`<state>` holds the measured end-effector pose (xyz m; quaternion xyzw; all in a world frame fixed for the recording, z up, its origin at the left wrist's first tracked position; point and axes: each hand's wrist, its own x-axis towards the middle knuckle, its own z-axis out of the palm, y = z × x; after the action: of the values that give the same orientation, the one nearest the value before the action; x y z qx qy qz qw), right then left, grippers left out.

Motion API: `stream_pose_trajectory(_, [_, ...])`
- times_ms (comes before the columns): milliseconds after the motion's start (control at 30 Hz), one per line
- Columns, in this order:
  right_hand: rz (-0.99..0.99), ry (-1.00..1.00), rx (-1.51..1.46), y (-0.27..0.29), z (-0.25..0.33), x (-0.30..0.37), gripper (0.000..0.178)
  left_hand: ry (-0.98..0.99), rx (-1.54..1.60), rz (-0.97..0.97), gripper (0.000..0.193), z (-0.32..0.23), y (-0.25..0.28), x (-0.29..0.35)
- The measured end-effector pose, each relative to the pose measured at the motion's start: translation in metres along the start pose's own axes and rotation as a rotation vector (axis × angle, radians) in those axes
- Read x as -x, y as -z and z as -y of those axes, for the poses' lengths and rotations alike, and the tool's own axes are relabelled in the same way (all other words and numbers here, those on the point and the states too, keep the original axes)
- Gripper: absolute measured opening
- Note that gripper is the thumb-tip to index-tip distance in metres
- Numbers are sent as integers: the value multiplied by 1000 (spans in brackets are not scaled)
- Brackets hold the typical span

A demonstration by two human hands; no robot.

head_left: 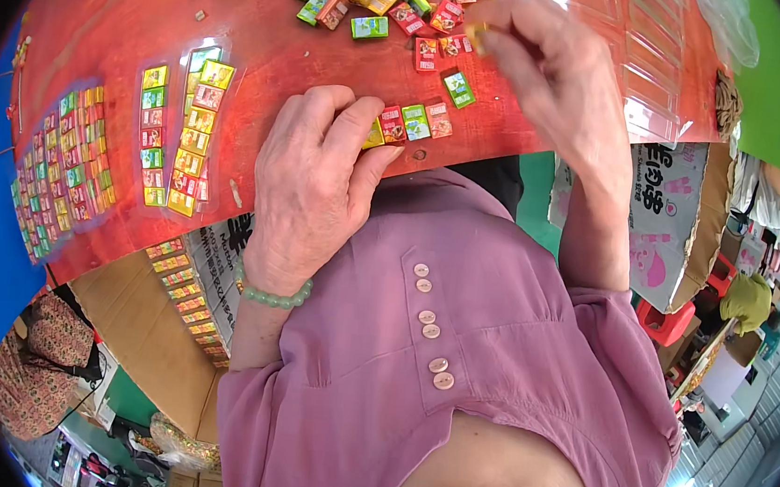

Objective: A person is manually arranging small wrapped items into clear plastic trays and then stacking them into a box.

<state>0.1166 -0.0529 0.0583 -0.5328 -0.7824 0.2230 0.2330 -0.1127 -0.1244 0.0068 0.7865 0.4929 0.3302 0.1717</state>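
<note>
My left hand [312,180], with a green bead bracelet at the wrist, rests near the front edge of the red table. Its thumb and index finger close around the left end of a short row of small boxes, on a yellow box [374,135]. A red box [392,124], a green box [415,122] and a pinkish box [438,120] continue that row to the right. Raised over the table, my right hand [560,82] pinches another small yellow box [475,38] between its fingertips. One loose green box [458,89] lies between the row and my right hand.
A pile of coloured boxes [369,27] covers the far middle. Two narrow clear trays [164,186] of boxes lie left, beside a larger filled block [69,166]. Clear plastic trays [655,44] stand far right. Cardboard boxes [153,315] sit below the table edge.
</note>
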Motion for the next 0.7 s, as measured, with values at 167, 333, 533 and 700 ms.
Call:
stream_pose_trajectory(167, [65, -34, -28, -8, -7, 29, 17, -3, -9, -9, 41, 0, -2, 2])
stream_pose_trajectory(333, [74, -22, 20, -12, -3, 33, 19, -12, -34, -18, 43, -1, -3, 4])
stream_pose_trajectory(533, [144, -3, 13, -8, -1, 35, 27, -10, -45, -18, 47, -4, -4, 4])
stream_pose_trajectory(700, [201, 62, -58, -11, -5, 33, 31, -4, -44, -9, 45, -6, -3, 1])
